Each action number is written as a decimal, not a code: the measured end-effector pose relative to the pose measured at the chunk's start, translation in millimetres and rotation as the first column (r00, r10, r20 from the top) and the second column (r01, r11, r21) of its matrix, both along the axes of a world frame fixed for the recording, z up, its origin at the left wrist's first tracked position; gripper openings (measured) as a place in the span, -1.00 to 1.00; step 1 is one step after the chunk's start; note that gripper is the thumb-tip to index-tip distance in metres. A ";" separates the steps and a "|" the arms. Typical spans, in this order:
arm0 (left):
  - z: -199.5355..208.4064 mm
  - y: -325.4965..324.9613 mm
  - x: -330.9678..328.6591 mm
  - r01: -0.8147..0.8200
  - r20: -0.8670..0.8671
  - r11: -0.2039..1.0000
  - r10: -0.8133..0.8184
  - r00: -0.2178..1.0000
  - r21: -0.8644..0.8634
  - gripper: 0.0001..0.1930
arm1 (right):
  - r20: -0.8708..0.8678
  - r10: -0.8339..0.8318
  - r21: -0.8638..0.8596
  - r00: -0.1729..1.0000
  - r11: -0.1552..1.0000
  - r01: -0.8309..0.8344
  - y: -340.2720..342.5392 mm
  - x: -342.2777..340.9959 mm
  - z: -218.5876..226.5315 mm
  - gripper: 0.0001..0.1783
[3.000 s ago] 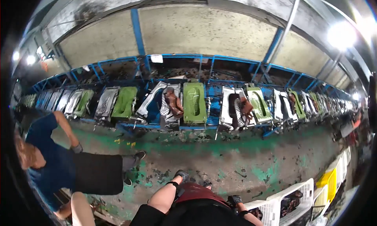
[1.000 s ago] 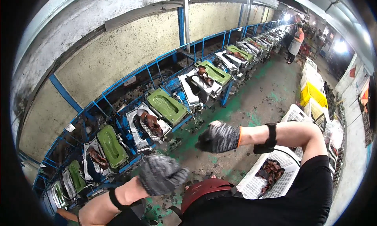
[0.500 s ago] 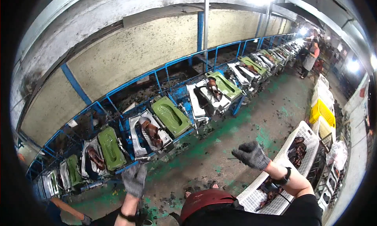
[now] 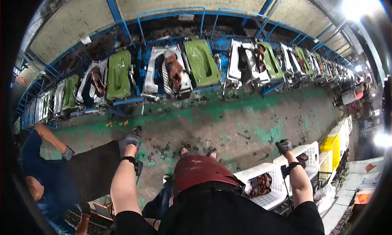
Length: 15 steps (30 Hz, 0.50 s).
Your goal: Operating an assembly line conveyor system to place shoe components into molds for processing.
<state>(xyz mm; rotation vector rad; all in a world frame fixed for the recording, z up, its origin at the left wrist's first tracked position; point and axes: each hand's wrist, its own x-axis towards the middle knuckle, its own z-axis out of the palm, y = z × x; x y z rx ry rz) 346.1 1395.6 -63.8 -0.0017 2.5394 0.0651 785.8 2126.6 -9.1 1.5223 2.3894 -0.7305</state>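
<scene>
My left hand (image 4: pixel 134 138), in a grey knit glove, hangs over the floor with its fingers curled in. My right hand (image 4: pixel 284 146), gloved alike, is closed near the rim of a white crate (image 4: pixel 311 151). I see nothing held in either. Ahead of both hands, apart from them, runs a row of hinged metal shoe moulds. One mould, green-lidded (image 4: pixel 199 63), has a brown sandal (image 4: pixel 174 71) on its grey last. Left of it another brown sandal (image 4: pixel 97 83) sits beside a green mould half (image 4: pixel 119 75).
A co-worker in blue (image 4: pixel 49 178) stands close on my left, a gloved hand (image 4: pixel 68 153) beside a dark panel. White crates with brown pieces (image 4: pixel 259 185) and a yellow crate (image 4: pixel 330 144) line the right. Blue rails (image 4: pixel 171 9) run behind the moulds. Black scraps litter the floor.
My view has swung right and down, so the mould row now lies more level across the top. Both hands have drawn in, fingers more curled. More of the co-worker shows at left.
</scene>
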 end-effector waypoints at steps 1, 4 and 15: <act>-40.9 -58.7 5.2 -0.111 -0.123 0.990 0.100 0.987 -0.083 -0.28 | -0.012 -0.066 -0.161 0.998 0.985 0.064 16.8 -16.5 -4.6 -0.67; -24.8 -41.2 -1.9 0.267 -0.158 0.949 -0.293 0.943 -0.167 -0.44 | -0.219 -0.254 -0.380 0.942 0.912 0.157 22.4 -5.5 -7.4 -0.69; -32.1 247.1 81.7 0.278 -0.364 0.596 0.024 0.931 0.753 -0.71 | -0.344 0.157 -0.392 0.926 0.872 -0.294 -107.6 -219.2 26.1 -0.47</act>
